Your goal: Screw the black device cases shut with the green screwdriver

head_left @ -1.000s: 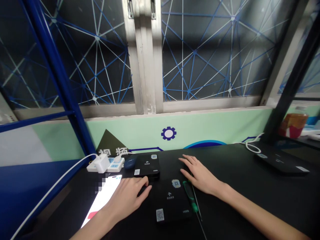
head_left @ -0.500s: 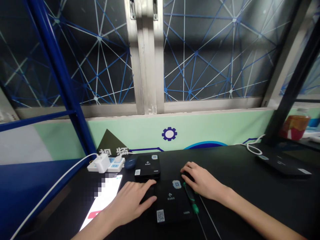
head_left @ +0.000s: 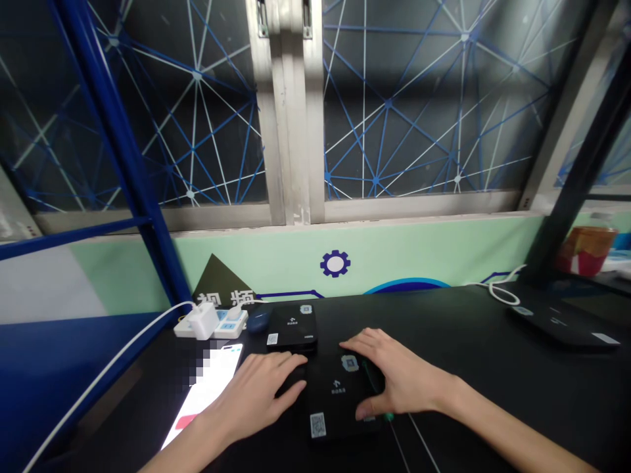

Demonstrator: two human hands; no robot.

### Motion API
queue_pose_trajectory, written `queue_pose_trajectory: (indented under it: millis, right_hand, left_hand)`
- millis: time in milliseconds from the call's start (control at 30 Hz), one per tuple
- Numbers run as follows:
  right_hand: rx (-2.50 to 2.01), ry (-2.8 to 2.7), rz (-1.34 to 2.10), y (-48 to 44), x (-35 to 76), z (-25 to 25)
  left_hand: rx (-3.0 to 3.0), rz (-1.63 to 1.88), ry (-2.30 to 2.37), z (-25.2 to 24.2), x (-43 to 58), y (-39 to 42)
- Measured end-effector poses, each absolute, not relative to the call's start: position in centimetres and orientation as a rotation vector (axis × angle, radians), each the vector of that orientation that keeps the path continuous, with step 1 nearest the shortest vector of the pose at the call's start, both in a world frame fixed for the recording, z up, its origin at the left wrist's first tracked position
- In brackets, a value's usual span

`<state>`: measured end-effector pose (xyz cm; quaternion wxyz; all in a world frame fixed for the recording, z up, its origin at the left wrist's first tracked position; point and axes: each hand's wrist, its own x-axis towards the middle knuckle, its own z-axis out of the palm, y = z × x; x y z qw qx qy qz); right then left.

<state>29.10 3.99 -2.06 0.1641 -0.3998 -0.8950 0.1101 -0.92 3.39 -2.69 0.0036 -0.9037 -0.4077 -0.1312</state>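
Note:
A flat black box (head_left: 328, 401) with a printed code label and a round blue sticker lies on the black table between my hands. My left hand (head_left: 269, 387) is open at its left side, index finger and thumb spread apart close to its edge. My right hand (head_left: 399, 378) is also open, reaching over the right part of the box, thumb on the front right and fingers by the back edge. Beneath that hand, largely hidden, lie what look like green-and-black screwdrivers (head_left: 389, 417) with thin metal shafts.
Behind sits another black box (head_left: 292, 323), beside a dark blue mouse-like object (head_left: 258, 321). A white power strip (head_left: 233, 324) with a charger (head_left: 204, 321) stands back left, near a lit phone (head_left: 210, 391). Another flat black device (head_left: 562, 323) and a white cable (head_left: 503, 293) lie right.
My right hand has moved from the screwdrivers left onto the box, its thumb coming down toward the front right corner. My left hand has barely shifted.

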Motion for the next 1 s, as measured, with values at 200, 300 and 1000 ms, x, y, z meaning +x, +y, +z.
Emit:
queue_pose_trajectory:
  millis: [200, 300, 1000]
  right_hand:
    - [-1.103, -2.541, 0.377, 4.0, 29.0, -2.6]
    - [-1.114, -2.508, 0.403, 4.1, 29.1, -3.0]
    - [-1.043, -2.41, 0.522, 3.4, 28.1, -2.6]
  left_hand:
    - [-2.651, -0.617, -1.225, -2.0, -0.7, 3.6]
    - [-2.539, -0.629, -1.269, -2.8, -1.1, 4.3]
    - [-2.562, -0.572, -1.438, -3.9, -2.1, 5.6]
